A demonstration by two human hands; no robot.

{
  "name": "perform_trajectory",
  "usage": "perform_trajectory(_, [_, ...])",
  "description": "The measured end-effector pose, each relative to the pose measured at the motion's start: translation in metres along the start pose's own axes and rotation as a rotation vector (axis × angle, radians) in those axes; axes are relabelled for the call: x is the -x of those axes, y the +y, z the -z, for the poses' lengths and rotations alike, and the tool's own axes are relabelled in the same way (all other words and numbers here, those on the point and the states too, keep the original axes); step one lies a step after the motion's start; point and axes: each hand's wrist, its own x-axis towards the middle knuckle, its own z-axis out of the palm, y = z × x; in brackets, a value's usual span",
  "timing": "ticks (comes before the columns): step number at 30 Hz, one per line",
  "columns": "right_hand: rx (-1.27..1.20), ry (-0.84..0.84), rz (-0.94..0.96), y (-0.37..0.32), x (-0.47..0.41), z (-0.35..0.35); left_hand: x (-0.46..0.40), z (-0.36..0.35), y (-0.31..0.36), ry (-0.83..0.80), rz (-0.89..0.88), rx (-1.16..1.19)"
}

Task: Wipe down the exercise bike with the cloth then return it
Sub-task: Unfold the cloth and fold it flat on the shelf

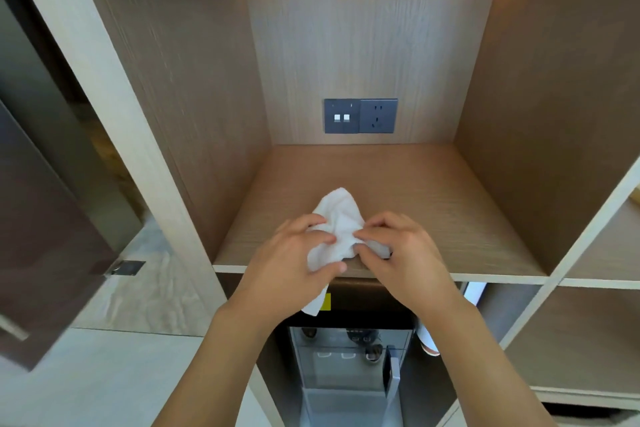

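A crumpled white cloth (pixel 337 218) lies at the front edge of a wooden shelf (pixel 433 204) inside a cabinet niche, with one corner hanging below the edge. My left hand (pixel 294 253) grips the cloth's left side, thumb under it and fingers curled on top. My right hand (pixel 398 246) pinches the cloth's right side with curled fingers. The exercise bike is not in view.
A dark socket and switch panel (pixel 360 115) sits on the niche's back wall. Below the shelf stands a grey appliance (pixel 349 364) with a glass front. A dark door (pixel 41 225) hangs open at the left. More open compartments (pixel 599 253) lie to the right.
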Motion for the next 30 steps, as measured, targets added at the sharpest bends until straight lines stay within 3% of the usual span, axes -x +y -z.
perform_trajectory(4, [-0.043,0.027,0.024,-0.002,-0.007,0.007,-0.003,0.006,-0.002,0.073,-0.011,0.050])
perform_trajectory(10, [-0.228,0.011,-0.018,-0.021,-0.032,0.032,-0.016,0.035,0.008,0.120,-0.048,0.336])
perform_trajectory(13, [-0.255,0.085,0.028,-0.026,-0.049,0.047,-0.027,0.050,0.020,0.156,-0.070,0.425])
perform_trajectory(16, [-0.280,0.135,-0.013,-0.029,-0.066,0.061,-0.038,0.059,0.024,0.205,-0.079,0.251])
perform_trajectory(22, [-0.287,0.226,-0.108,-0.024,-0.082,0.078,-0.052,0.052,0.017,0.115,0.016,-0.058])
perform_trajectory(24, [-0.325,0.278,-0.129,-0.017,-0.083,0.084,-0.051,0.053,0.007,0.095,0.061,-0.033])
perform_trajectory(30, [-0.272,0.187,-0.339,0.021,-0.083,0.068,-0.053,0.063,-0.011,0.098,0.041,0.181])
